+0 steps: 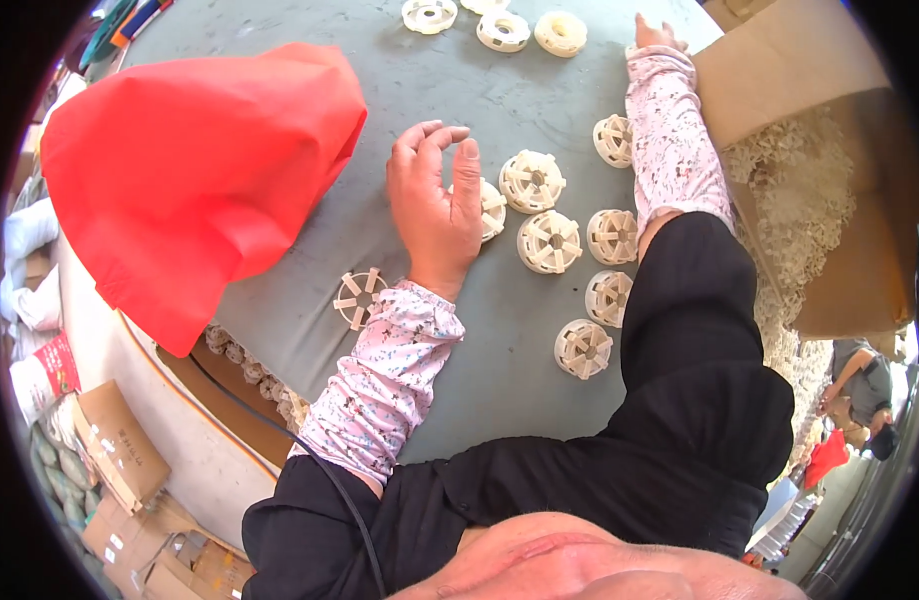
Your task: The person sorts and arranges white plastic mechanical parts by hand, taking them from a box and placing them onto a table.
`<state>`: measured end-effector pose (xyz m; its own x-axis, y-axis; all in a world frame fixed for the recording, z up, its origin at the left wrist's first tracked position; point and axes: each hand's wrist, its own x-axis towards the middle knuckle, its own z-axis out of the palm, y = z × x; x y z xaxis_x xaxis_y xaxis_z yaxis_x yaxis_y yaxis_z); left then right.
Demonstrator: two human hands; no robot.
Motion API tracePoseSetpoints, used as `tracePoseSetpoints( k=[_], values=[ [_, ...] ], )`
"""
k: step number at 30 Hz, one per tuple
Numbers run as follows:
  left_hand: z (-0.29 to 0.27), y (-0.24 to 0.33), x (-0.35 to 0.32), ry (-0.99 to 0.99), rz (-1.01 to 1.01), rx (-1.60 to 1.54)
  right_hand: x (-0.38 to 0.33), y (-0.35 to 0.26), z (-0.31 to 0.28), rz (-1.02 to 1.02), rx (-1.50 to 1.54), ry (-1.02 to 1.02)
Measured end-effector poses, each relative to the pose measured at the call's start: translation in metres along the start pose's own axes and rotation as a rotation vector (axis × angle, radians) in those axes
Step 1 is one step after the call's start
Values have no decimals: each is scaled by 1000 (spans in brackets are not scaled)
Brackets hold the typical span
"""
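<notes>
While partly covering a cream plastic ring [494, 211] on the counter [500, 385] with the left hand [435, 205], parted and seemingly empty in grip, holding the right hand [661, 38], too unclear in grip to tell, near a cardboard carton [790, 55], with spoked rings [549, 242] laid flat between, probably for easy reach.

Round cream plastic wheels [550, 242] lying flat, spokes up.
Seven sit near each other at centre and right, one lies apart at left; four smoother cream plastic rings [570, 47] lie farther off.
</notes>
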<state>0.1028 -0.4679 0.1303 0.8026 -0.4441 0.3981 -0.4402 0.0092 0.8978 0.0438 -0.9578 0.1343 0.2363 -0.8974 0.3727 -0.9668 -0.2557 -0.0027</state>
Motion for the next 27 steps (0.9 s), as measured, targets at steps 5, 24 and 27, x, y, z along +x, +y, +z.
tracePoseSetpoints(
  k=[5,24,27],
  values=[
    [-18,-9,0,26,9,97,-34,-54,3,-187,286,-402],
    [-10,-3,1,48,8,76,-248,-148,-116,-991,579,218],
    [-12,-7,3,96,48,82,-256,-139,-115,-934,474,123]
  ],
)
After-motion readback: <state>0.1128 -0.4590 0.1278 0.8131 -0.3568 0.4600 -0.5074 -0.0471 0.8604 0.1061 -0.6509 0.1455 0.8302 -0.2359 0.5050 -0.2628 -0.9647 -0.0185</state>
